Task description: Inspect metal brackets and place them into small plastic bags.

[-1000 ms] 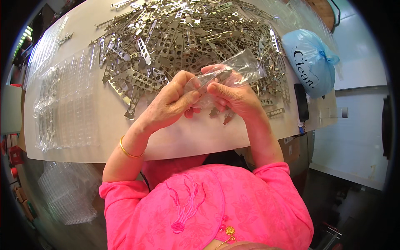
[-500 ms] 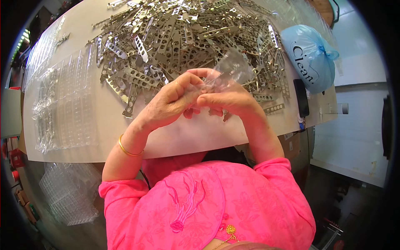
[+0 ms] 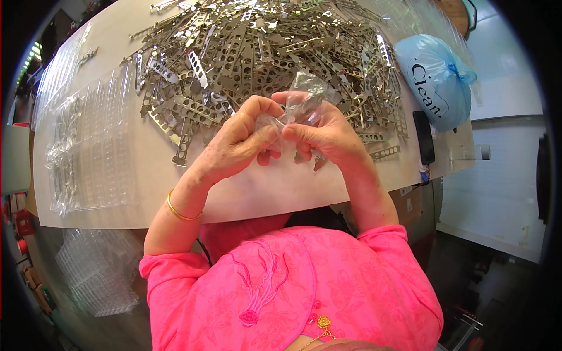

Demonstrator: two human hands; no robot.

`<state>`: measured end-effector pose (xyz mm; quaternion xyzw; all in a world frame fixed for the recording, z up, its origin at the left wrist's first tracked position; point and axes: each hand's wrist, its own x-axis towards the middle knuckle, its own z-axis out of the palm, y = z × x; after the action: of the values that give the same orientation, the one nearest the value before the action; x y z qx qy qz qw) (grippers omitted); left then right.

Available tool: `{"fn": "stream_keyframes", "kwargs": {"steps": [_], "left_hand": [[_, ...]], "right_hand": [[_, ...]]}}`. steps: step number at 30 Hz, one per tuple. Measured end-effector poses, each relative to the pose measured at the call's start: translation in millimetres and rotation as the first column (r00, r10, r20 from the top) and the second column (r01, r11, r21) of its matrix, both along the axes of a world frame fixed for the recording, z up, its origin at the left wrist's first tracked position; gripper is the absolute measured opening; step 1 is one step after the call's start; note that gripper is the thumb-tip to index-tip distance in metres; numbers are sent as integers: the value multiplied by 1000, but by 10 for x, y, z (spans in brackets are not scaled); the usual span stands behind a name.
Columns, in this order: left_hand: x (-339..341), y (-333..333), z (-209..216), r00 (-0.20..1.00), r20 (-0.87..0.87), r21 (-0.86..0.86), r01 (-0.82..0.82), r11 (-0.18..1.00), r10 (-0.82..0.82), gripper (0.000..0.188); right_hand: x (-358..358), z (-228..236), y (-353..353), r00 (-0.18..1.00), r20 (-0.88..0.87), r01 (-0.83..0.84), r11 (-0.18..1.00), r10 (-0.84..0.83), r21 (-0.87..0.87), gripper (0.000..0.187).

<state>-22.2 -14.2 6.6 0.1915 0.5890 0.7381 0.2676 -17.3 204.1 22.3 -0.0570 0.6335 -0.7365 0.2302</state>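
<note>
From my end of the head camera, here are both hands near the middle of the view, and they're busy: the left hand (image 3: pixel 249 131), fingers curled in, grips the near-left end of a crinkled clear plastic bag (image 3: pixel 304 93) between thumb and fingers, and the right hand (image 3: pixel 331 134) has the other side, its thumb laid toward the left one. So the bag is right there between the two, its loose end standing up beyond the right thumb. Glare and folds get in my way, and I can't tell what, if anything, sits inside. Just under the right palm I spot a small jagged metal piece (image 3: pixel 319 163), partly covered by the hand. Beyond the hands spreads a big heap of perforated metal strips (image 3: pixel 252 52), its near edge partly blocked from me by the fingers. Well off to the left of the left hand lie clear plastic trays (image 3: pixel 108 152); out to the right of the right hand sit a tied blue bag (image 3: pixel 433 82) and, nearer, a black oblong object (image 3: pixel 424 137). Bare table (image 3: pixel 263 190) lies on the near side of both hands, and a gold bangle (image 3: pixel 178 210) circles the left forearm.
</note>
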Motion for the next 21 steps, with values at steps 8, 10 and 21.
{"fn": "stream_keyframes", "kwargs": {"steps": [8,10,21], "left_hand": [[9,22,-21,992,-111,-14,-65,998,63,43],[13,15,-17,993,-104,-22,-60,998,57,41],[24,9,26,987,-114,-49,-123,991,117,35]], "right_hand": [[60,-38,-100,999,-42,32,999,-34,-42,58],[75,-37,-119,998,-39,40,999,-41,-13,60],[127,23,-80,984,-62,164,982,-170,-93,55]]}}
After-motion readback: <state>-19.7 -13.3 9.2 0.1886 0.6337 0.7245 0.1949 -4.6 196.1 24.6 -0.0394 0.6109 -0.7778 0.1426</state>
